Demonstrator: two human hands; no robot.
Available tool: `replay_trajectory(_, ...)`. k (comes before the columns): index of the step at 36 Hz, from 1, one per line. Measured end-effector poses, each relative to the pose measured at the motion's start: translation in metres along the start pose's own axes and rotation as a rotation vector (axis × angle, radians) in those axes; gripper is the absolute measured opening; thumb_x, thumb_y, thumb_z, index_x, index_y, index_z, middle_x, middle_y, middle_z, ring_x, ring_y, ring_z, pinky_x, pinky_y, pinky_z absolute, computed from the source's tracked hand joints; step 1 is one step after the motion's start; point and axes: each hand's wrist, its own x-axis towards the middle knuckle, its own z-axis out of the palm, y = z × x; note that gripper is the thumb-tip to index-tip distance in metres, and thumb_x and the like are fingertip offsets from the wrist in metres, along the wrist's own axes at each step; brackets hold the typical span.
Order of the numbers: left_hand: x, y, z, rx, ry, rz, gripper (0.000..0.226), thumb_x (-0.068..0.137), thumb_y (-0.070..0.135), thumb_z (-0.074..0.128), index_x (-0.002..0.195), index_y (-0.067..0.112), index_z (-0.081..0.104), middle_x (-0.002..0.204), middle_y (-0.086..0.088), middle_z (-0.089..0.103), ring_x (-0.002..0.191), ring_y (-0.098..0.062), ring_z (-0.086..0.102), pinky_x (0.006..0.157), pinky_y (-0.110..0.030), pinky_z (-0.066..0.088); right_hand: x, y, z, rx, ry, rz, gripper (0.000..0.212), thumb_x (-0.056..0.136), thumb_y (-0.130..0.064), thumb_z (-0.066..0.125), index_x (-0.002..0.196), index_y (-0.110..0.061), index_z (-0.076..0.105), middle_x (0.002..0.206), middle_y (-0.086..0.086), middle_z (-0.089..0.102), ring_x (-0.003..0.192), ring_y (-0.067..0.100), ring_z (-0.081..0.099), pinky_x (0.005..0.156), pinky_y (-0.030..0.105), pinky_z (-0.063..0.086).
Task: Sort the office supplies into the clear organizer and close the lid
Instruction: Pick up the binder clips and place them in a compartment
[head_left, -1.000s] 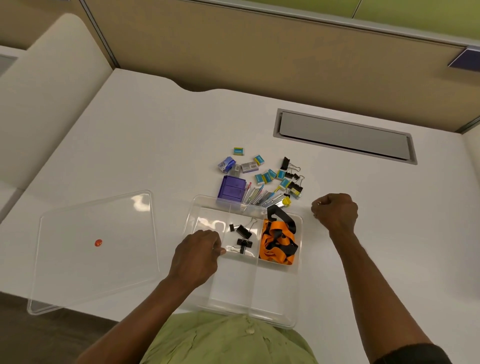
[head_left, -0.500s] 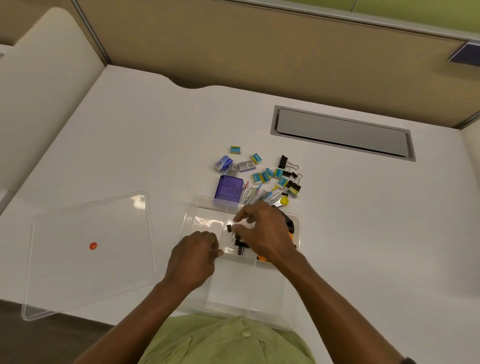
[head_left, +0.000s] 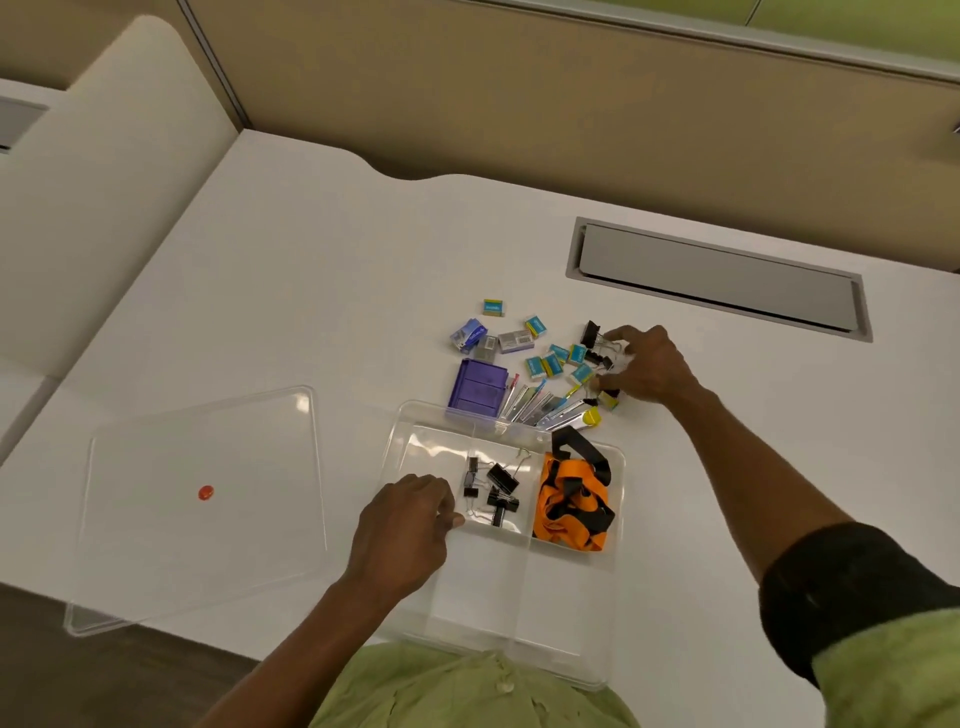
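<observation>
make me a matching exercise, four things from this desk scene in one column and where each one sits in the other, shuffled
Things:
1. orange and black lanyard
2. clear lid
3. purple box
4. left hand

Places:
A. flat on the desk, left of the organizer
B. at the organizer's far edge
C. in the organizer's far right compartment
D. resting on the organizer's left part

Pairs: 1-C, 2-A, 3-B, 4-D
</observation>
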Motion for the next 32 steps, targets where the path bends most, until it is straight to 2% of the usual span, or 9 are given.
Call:
replay_trajectory(4,-0.003,0.005,0.001,-0.005,0.017,-0.006,0.012,0.091,0.029,0.073,0.085,0.021,0.067,0.081,0.009,0.066,0.075,-0.014,0.058,0.067,-0.027,0.045,0.001,0.002,0.000,-0.025,-0.015,-0.048,0.079,0.070,-0.036,0.091,0.138,-0.032,0.051,0.129,0.013,0.043,0.114,0.030,0.057,0.087,0.039,0.055)
replay_trajectory(7,-0.002,0.006,0.000,-0.005,0.002,-0.003,0.011,0.093,0.031,0.070,0.089,0.021,0.067,0.085,0.009,0.066,0.079,-0.013,0.057,0.070,-0.026,0.043,0.000,0.006,0.006,-0.040,0.028,-0.086,0.077,0.067,-0.042,0.093,0.132,-0.031,0.052,0.128,0.011,0.042,0.109,0.026,0.058,0.080,0.035,0.054)
replay_trajectory(11,0.001,0.004,0.000,0.002,-0.025,0.001,0.011,0.094,0.034,0.068,0.091,0.023,0.067,0.088,0.011,0.067,0.080,-0.011,0.057,0.072,-0.025,0.045,-0.001,0.010,0.009,-0.087,0.045,-0.117,0.071,0.069,-0.047,0.090,0.127,-0.028,0.054,0.129,0.011,0.043,0.106,0.023,0.055,0.082,0.035,0.055)
replay_trajectory(14,0.003,0.003,-0.001,0.010,-0.037,0.003,0.012,0.094,0.035,0.068,0.091,0.024,0.067,0.088,0.011,0.067,0.080,-0.010,0.057,0.072,-0.025,0.045,0.001,0.008,0.008,-0.152,0.068,-0.160,0.088,0.069,-0.041,0.092,0.141,-0.027,0.044,0.137,0.013,0.042,0.120,0.028,0.054,0.089,0.042,0.057)
replay_trajectory(17,0.004,0.002,-0.001,0.012,-0.043,0.003,0.012,0.094,0.036,0.067,0.091,0.024,0.066,0.088,0.011,0.067,0.079,-0.009,0.056,0.071,-0.023,0.042,0.003,0.003,0.008,-0.235,0.056,-0.258,0.104,0.068,-0.033,0.091,0.153,-0.034,0.031,0.149,0.012,0.034,0.138,0.031,0.039,0.091,0.046,0.056)
replay_trajectory(19,0.004,0.001,0.000,0.014,-0.043,-0.001,0.012,0.094,0.036,0.068,0.091,0.024,0.066,0.087,0.011,0.067,0.079,-0.009,0.056,0.071,-0.024,0.044,0.004,-0.001,0.010,-0.304,0.033,-0.345,0.105,0.071,-0.033,0.089,0.156,-0.039,0.028,0.158,0.008,0.027,0.143,0.029,0.031,0.092,0.047,0.057)
replay_trajectory(24,0.003,0.001,0.002,0.002,-0.038,-0.005,0.012,0.094,0.036,0.068,0.091,0.024,0.067,0.088,0.011,0.067,0.078,-0.008,0.055,0.072,-0.021,0.040,0.007,-0.008,0.013,-0.420,0.018,-0.483,0.078,0.084,-0.030,0.079,0.152,-0.030,0.042,0.155,0.004,0.037,0.135,0.027,0.037,0.090,0.042,0.057)
replay_trajectory(28,0.003,0.000,0.003,0.002,-0.035,-0.003,0.011,0.094,0.035,0.068,0.092,0.024,0.067,0.089,0.012,0.068,0.081,-0.008,0.058,0.074,-0.022,0.043,0.006,-0.003,0.014,-0.333,0.072,-0.438,0.049,0.085,-0.021,0.077,0.131,-0.020,0.060,0.130,0.009,0.053,0.116,0.027,0.049,0.082,0.036,0.053)
replay_trajectory(32,0.003,-0.001,0.004,-0.004,-0.030,-0.005,0.012,0.093,0.036,0.069,0.091,0.025,0.068,0.089,0.011,0.069,0.081,-0.008,0.059,0.075,-0.025,0.048,0.005,0.008,0.012,-0.235,0.108,-0.336,0.038,0.081,-0.016,0.080,0.116,-0.017,0.066,0.109,0.011,0.056,0.097,0.026,0.054,0.071,0.031,0.044)
